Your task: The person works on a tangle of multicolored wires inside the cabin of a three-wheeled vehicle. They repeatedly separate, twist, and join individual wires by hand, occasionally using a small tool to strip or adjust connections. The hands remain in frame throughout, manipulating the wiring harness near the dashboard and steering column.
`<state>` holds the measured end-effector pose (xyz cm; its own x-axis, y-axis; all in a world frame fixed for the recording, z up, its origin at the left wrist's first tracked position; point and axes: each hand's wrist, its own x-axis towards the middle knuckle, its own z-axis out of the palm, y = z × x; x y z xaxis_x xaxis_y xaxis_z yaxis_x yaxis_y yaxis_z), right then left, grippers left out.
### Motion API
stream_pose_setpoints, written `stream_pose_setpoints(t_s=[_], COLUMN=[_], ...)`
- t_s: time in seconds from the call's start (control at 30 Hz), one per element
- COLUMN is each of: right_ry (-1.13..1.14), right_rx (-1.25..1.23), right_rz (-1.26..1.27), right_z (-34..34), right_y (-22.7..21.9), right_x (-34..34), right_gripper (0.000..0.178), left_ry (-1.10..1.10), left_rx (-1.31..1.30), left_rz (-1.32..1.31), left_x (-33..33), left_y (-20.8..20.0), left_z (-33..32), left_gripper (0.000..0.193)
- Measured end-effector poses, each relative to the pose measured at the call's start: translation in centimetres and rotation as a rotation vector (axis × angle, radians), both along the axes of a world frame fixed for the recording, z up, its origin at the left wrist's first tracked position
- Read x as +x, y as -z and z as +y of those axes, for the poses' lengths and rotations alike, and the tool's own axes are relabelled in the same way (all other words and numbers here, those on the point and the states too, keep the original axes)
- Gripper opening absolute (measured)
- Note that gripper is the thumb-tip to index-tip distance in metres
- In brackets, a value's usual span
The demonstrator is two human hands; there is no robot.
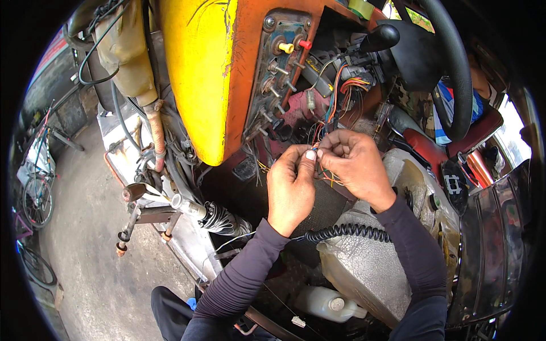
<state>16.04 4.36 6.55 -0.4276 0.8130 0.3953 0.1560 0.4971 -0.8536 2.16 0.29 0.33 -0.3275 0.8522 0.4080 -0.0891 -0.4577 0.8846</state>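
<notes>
Both of my hands meet at a bundle of thin coloured wires (331,108) hanging below the dashboard. My left hand (293,187) pinches the wires between thumb and forefinger. Close against it, my right hand (355,165) pinches the same wires with its fingertips. The exact strands between the fingers are too small to make out. Orange and yellow wire ends (333,179) stick out beneath my right hand. Above, a grey connector block (357,74) with orange and red wires sits near the steering column.
An orange panel of toggle switches (278,74) stands ahead, beside a yellow body panel (196,74). The steering wheel (459,74) is at upper right. A black coiled cord (347,232) crosses under my forearms over a silver padded cover (369,273). A white jug (327,304) lies below.
</notes>
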Motion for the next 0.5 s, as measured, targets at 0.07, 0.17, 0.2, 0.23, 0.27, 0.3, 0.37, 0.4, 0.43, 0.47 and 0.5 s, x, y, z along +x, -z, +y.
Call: stream_pose_setpoints(t_s=[0.07,0.17,0.2,0.23,0.27,0.3,0.37,0.4,0.43,0.47,0.5], right_ry=[0.008,-0.042,-0.037,-0.033,-0.025,-0.040,-0.073,-0.091,-0.115,-0.140,-0.129], right_rx=[-0.007,0.004,0.053,0.104,0.151,0.079,-0.045,-0.098,-0.135,-0.172,-0.115], right_rz=[0.042,0.146,0.120,0.094,0.069,0.099,0.167,0.207,0.255,0.302,0.278], right_z=[-0.08,-0.25,-0.24,-0.20,-0.16,-0.06,0.17,0.20,0.18,0.08,-0.06], right_y=[0.10,0.30,0.32,0.31,0.31,0.23,0.03,-0.07,-0.16,-0.27,-0.42], right_x=[-0.08,-0.30,-0.32,-0.29,-0.22,-0.13,0.07,0.13,0.14,0.13,0.14], right_gripper=[0.004,0.006,0.005,0.005,0.004,0.003,0.002,0.001,0.001,0.001,0.002], left_ry=[0.113,0.101,0.073,0.045,0.019,0.010,0.019,0.022,0.026,0.028,0.029], left_rx=[-0.026,0.020,0.049,0.078,0.103,0.098,0.104,0.111,0.113,0.116,0.118], left_rz=[-0.123,-0.162,-0.075,0.013,0.102,0.121,0.095,0.082,0.075,0.068,0.059], left_x=[0.01,0.02,-0.08,-0.17,-0.19,-0.27,-0.24,-0.26,-0.30,-0.37,-0.45], left_y=[-0.23,-0.23,-0.15,-0.09,0.00,0.03,-0.09,-0.23,-0.36,-0.50,-0.63], left_z=[0.12,0.30,0.35,0.39,0.37,0.41,0.56,0.65,0.67,0.65,0.60], left_gripper=[0.017,0.015,0.016,0.017,0.018,0.017,0.017,0.017,0.017,0.017,0.017])
